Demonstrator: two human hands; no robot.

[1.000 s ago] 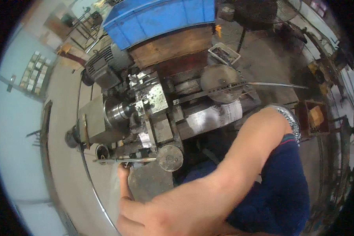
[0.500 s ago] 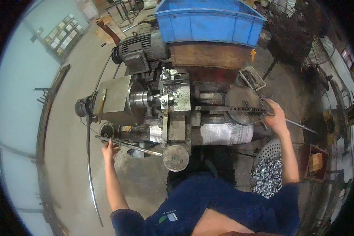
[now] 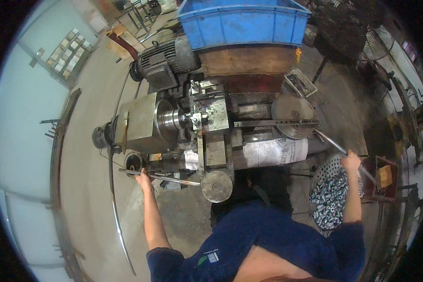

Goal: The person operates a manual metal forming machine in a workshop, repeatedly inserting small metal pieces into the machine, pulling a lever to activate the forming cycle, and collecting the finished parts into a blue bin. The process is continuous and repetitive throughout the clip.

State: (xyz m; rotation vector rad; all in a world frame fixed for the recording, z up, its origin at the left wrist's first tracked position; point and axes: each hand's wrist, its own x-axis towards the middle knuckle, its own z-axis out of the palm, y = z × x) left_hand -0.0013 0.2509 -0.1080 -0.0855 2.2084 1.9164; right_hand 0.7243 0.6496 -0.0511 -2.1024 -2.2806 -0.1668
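The left hand (image 3: 144,178) is wrapped around a steel lever (image 3: 176,179), which runs along the near side of a lathe-like machine (image 3: 141,121) to a small round disc (image 3: 216,186) at the middle of its near edge; a dark pot (image 3: 128,161) sits just beside that hand, off the machine's near left corner. The right hand (image 3: 351,162) is curled around a second bar (image 3: 332,141), sloping out from beside the large round plate (image 3: 293,108) at the machine's right end, and in view it overlaps the far right rim of a perforated basin (image 3: 332,165) of small metal pieces (image 3: 331,207). If the right bar swung low, it might strike the basin and scatter pieces, or pinch the knuckles against the rim. An oily palm could slip on the smooth left lever and send the hand into the pot. Uneven force on lever and bar might drive the tool block (image 3: 216,115) hard towards the chuck (image 3: 171,119); whether that is spinning, I cannot tell
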